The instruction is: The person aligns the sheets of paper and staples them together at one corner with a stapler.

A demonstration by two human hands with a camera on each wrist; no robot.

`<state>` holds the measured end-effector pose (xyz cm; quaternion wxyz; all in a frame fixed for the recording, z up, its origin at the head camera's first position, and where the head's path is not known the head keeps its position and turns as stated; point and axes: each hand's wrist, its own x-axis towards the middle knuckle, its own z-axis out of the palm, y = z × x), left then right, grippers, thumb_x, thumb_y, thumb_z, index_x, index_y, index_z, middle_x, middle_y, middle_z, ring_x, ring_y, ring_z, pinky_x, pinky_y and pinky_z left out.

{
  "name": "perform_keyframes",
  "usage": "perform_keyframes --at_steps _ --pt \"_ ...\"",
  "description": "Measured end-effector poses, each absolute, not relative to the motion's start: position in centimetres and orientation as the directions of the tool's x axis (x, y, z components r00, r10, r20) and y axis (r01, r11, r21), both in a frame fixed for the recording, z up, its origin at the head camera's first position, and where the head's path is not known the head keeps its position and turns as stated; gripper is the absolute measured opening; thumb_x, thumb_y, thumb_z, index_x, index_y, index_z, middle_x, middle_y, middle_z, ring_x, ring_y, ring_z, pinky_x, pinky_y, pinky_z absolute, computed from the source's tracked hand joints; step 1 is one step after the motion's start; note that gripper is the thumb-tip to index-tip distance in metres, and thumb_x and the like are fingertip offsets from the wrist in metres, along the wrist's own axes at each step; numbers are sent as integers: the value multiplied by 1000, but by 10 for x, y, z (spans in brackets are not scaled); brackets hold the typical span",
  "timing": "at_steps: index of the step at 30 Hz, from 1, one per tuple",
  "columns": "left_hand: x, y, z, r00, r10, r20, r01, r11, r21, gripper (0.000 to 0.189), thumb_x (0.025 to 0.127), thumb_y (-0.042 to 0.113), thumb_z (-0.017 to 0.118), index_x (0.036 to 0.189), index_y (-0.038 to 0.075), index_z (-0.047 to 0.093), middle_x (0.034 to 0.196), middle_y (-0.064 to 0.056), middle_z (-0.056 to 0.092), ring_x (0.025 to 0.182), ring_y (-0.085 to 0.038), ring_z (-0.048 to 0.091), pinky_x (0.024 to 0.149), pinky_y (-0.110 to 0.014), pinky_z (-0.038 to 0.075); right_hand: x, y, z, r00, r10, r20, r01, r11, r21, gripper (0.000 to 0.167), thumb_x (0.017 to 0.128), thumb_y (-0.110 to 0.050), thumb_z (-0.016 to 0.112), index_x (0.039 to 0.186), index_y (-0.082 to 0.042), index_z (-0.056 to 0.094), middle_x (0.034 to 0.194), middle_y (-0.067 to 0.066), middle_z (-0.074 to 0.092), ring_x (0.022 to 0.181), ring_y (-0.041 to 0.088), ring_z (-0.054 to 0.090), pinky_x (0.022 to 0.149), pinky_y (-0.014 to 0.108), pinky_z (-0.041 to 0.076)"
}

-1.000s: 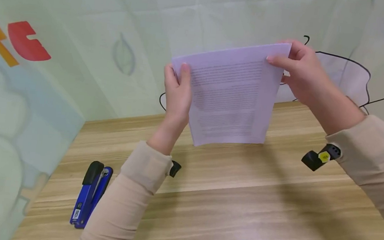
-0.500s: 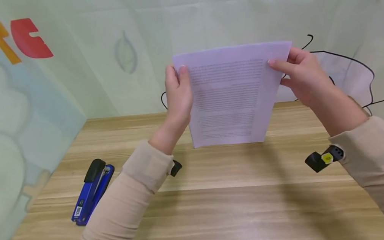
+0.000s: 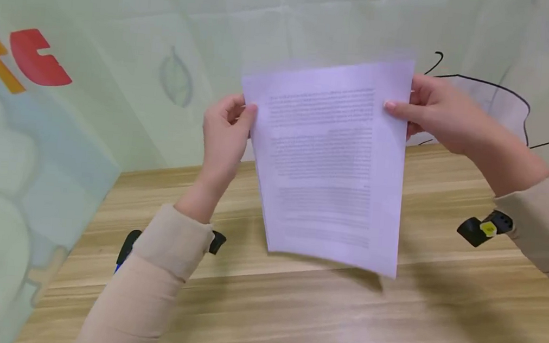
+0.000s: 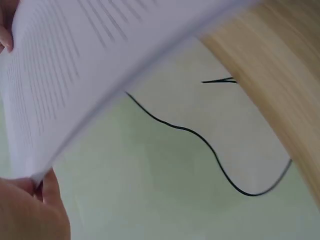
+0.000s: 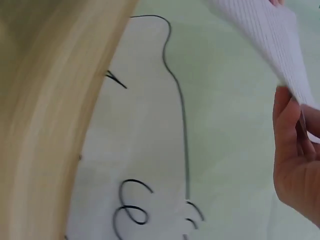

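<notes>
Printed sheets of paper [image 3: 324,165], stacked together, hang between both hands above the table in the head view. By the upper left edge, my left hand [image 3: 224,140] pinches them, thumb on the near face. My right hand [image 3: 448,113] pinches the upper right edge, its thumb lying flat on the margin. The left wrist view shows the paper [image 4: 55,75] bowed, with my left hand [image 4: 35,210] at its corner. In the right wrist view the fingers of my right hand [image 5: 295,155] lie on both sides of the paper [image 5: 275,37].
A stapler [image 3: 128,246] with a black cap lies on the wooden table [image 3: 262,312] at the left, mostly hidden behind the left sleeve [image 3: 148,269]. Behind the table hangs a pale green printed backdrop [image 3: 116,70].
The sheets have come lower and nearer, and their bottom edge has swung toward me. My left hand has shifted left, my right hand slightly right. The left sleeve now covers most of the stapler.
</notes>
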<state>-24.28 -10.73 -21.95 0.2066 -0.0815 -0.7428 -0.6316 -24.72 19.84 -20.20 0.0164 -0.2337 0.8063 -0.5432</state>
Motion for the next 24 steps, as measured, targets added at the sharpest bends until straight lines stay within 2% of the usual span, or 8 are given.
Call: perform_keyframes --at_steps 5,10,15,20,24 --pt "-232 -120 -261 -994 -41 104 95 182 979 19 94 7 55 108 -5 61 84 -7 62 70 -11 56 63 -22 50 -248 202 -246 -840 -542 -13 -144 245 -959 35 97 -16 49 125 3 42 100 9 67 82 26 66 65 38 54" --pt "-222 -115 -311 -991 -1 -137 -135 195 971 20 94 5 52 109 -8 59 82 -8 61 66 -8 54 59 -18 48 -238 204 -308 -841 -495 -219 92 268 -959 43 97 -17 50 130 7 35 97 7 67 81 20 65 69 34 53" --pt "-215 -105 -344 -975 0 -224 -219 207 954 17 94 1 50 102 -12 59 70 -4 52 56 -8 45 50 -17 39 -226 203 -352 -834 -443 -330 226 271 -936 53 98 -19 47 140 4 23 104 7 62 89 19 60 78 33 49" --pt "-213 -100 -355 -961 -38 -273 -275 216 937 24 96 4 47 114 -10 55 82 -8 55 64 -10 48 53 -16 41 -224 194 -366 -851 -379 -363 270 275 -923 52 99 -15 43 142 4 21 113 14 56 94 21 55 83 34 45" --pt "-211 -94 -356 -958 -35 -286 -286 236 929 29 97 3 42 121 -11 51 93 -14 56 71 -13 50 57 -19 42 -221 185 -366 -863 -373 -340 263 243 -934 49 99 -11 42 140 6 23 108 12 59 90 18 57 79 33 46"
